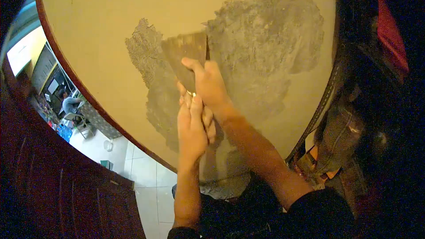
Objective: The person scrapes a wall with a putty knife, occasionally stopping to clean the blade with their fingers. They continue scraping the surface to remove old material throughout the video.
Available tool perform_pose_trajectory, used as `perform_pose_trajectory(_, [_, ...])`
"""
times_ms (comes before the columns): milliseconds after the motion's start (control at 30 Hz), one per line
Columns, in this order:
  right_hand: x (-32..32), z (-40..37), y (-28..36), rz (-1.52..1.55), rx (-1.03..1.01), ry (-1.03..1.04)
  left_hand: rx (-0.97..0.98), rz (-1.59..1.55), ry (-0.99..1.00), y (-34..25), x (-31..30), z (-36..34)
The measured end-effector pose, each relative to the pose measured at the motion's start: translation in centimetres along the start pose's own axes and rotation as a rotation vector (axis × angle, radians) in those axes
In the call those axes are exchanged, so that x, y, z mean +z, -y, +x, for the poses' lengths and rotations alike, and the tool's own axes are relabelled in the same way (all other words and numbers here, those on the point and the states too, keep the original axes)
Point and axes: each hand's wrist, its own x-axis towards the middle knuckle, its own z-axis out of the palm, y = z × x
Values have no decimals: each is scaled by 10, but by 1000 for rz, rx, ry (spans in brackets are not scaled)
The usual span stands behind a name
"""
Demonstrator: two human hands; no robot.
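Observation:
A wide scraper [186, 46] lies with its metal blade against a yellow wall [93, 40], its far edge beside a rough grey patch [265, 35]. My right hand [211, 86] is closed on the scraper, with the thumb stretched along the blade. Below it, my left hand [192, 121] is closed around the lower end, its fingers close against those of my right hand. Most of the handle is hidden by the two hands. A smaller grey patch [144, 48] with a ragged edge shows left of the blade.
Dark red trim [75, 77] borders the wall on the left. A brown door [75, 194] stands at lower left beside a tiled floor [152, 181]. Through the opening, a person [70, 104] sits on a chair. Dark cluttered items [336, 141] are at right.

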Motion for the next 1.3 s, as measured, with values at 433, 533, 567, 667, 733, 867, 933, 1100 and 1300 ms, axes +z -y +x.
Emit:
perform_pose_trajectory(433, [2, -3, 25, -52, -30, -26, -49, -55, 49, -9, -2, 3])
perform_pose_trajectory(533, [14, -10, 33, -300, -257, -247, -19, -137, 134, -19, -2, 5])
perform_pose_trajectory(567, [10, -10, 31, -234, -241, -145, -20, -129, 107, -16, -2, 3])
perform_pose_trajectory(667, [3, -35, 31, -13, -90, -3, -7, -144, 88, 1, -5, -8])
perform_pose_trajectory(733, [5, -37, 30, 142, 36, 46, -109, -118, 98, 0, -6, -12])
perform_pose_trajectory(867, [18, 1, 38, -95, -175, -61, 8, -104, 175, -22, -13, 13])
perform_pose_trajectory(933, [23, 3, 47, -109, -229, 9, 34, -152, 214, -32, -14, 15])
perform_pose_trajectory(1100, [7, -34, 18, -114, -143, -67, 26, -143, 102, 7, -15, -8])
perform_pose_trajectory(1300, [-1, -50, 12, 50, 60, -66, -53, -151, 163, 20, -19, -18])
